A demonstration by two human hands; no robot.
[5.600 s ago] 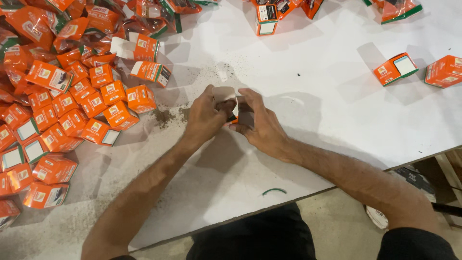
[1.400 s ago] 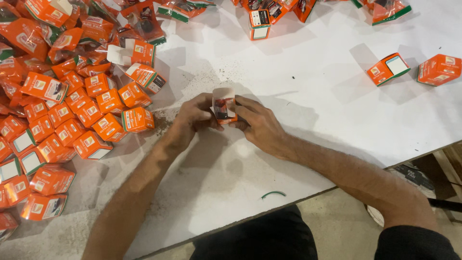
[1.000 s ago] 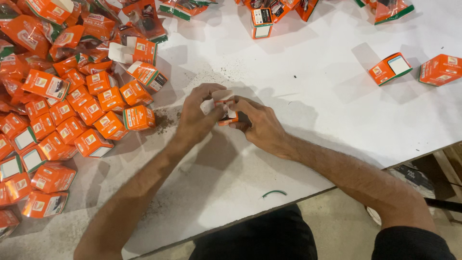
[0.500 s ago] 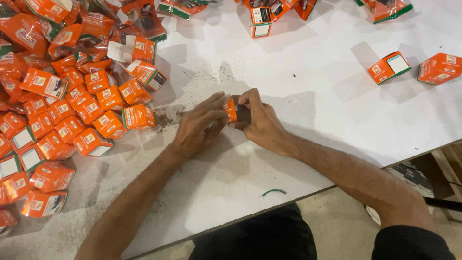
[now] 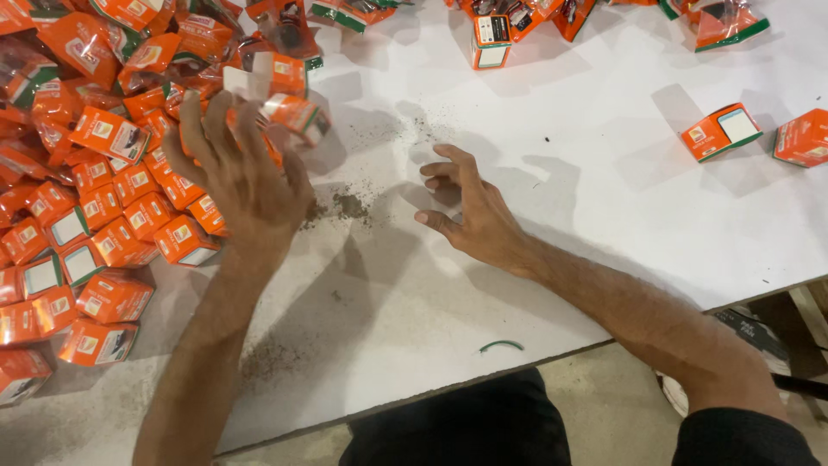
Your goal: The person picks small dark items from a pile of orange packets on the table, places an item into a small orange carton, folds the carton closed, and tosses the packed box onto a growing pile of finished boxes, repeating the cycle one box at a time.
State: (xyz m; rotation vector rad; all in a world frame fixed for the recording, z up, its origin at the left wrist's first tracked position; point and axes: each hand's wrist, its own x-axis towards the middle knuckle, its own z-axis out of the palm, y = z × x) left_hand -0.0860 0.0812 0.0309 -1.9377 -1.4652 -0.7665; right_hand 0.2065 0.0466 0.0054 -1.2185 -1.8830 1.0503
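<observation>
Left hand (image 5: 241, 177): fingers spreading open over the pile of small orange boxes (image 5: 95, 181), gripping nothing.
Right hand (image 5: 470, 211): resting empty, fingers curling loosely, on the white table (image 5: 561, 103).

Left hand (image 5: 237, 173) spread over orange box pile (image 5: 95, 198); right hand (image 5: 470, 211) empty on white table (image 5: 586, 173).

left hand (image 5: 237, 177): blurred, I can't tell its grip
box pile (image 5: 78, 216): cut off by left edge
right elbow: out of frame
</observation>
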